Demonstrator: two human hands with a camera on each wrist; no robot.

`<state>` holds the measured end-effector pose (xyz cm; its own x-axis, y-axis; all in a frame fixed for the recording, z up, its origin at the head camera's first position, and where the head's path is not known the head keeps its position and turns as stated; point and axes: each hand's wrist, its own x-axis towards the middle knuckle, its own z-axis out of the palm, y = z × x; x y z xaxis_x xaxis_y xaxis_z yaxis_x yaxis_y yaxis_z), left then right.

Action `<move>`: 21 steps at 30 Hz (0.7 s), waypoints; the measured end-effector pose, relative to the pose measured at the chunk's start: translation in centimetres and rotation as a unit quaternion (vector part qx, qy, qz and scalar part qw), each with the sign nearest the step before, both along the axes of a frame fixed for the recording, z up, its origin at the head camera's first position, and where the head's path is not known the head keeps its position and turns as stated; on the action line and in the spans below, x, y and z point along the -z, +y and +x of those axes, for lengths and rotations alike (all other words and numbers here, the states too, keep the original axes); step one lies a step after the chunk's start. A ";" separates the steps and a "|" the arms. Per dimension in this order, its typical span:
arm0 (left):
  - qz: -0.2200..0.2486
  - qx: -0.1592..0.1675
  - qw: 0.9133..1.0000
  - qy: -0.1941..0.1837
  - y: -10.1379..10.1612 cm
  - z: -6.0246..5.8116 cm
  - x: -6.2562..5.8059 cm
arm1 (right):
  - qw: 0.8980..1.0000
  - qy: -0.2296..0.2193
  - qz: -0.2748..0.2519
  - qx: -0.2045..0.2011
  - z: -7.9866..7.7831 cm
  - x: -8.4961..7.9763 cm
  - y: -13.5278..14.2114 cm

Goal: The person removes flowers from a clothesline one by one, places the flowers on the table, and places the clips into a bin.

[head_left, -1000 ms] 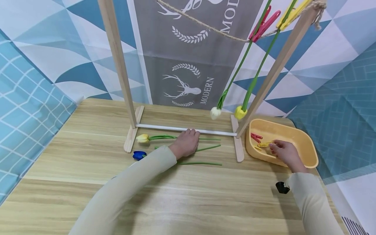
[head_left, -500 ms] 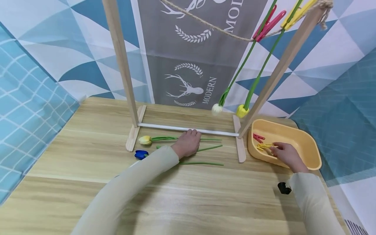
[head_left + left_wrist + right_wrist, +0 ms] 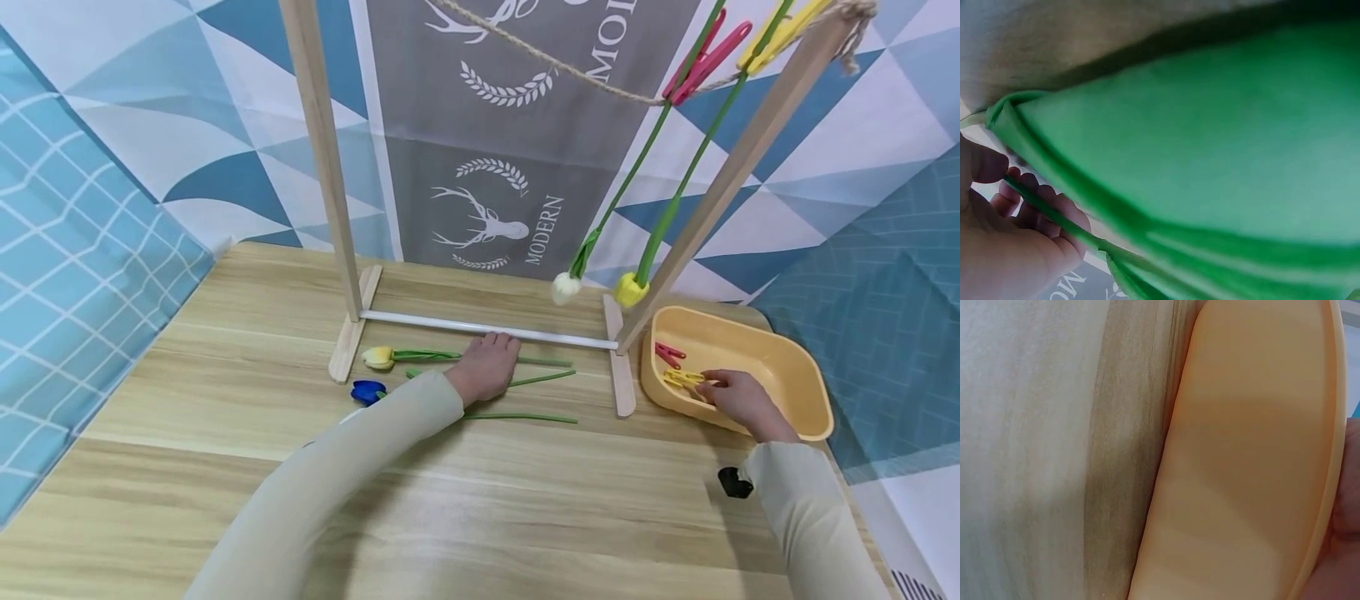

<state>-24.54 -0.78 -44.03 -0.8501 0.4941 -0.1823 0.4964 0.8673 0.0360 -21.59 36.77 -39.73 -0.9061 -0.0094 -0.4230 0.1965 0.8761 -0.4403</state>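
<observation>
My left hand (image 3: 487, 367) lies over the flower stems on the table. In the left wrist view its thumb and curled fingers hold a green stem (image 3: 1054, 215), which appears to belong to the pale yellow tulip (image 3: 378, 358). A blue tulip (image 3: 368, 392) lies nearer me, its stem partly hidden by my left arm. My right hand (image 3: 742, 400) reaches into the orange basin (image 3: 787, 367), fingertips pinching a yellow clothespin (image 3: 681, 378). A red clothespin (image 3: 669, 356) lies beside it. The right wrist view shows only the basin wall and part of the hand.
A wooden frame (image 3: 330, 167) with a white crossbar (image 3: 435, 323) stands behind the stems. From its rope (image 3: 555, 62) hang a white tulip (image 3: 566, 287) in a red clothespin (image 3: 708, 62) and a yellow tulip (image 3: 632, 289) in a yellow clothespin (image 3: 783, 37).
The head view has shifted slightly, so the scene sits further right. My right hand and the yellow clothespin have moved a little within the basin. My left hand stays over the stems.
</observation>
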 end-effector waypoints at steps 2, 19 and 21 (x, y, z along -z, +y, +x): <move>0.000 -0.002 1.000 -0.003 0.0 0.0 0.1 | 1.000 -0.001 0.007 -0.012 -0.1 -0.2 0.1; -0.024 0.001 0.999 0.027 -0.2 0.6 -0.5 | 0.999 -0.033 0.025 -0.019 -0.6 -0.3 0.0; -0.022 0.000 0.999 0.031 -0.2 0.7 -0.4 | 0.999 -0.036 0.024 -0.018 -0.6 -0.4 0.0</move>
<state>-23.86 -0.97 -43.63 -0.8604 0.4869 -0.1506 0.4967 0.8672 -0.0340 -22.21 36.74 -39.37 -0.8726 -0.0195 -0.4880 0.1940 0.9031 -0.3830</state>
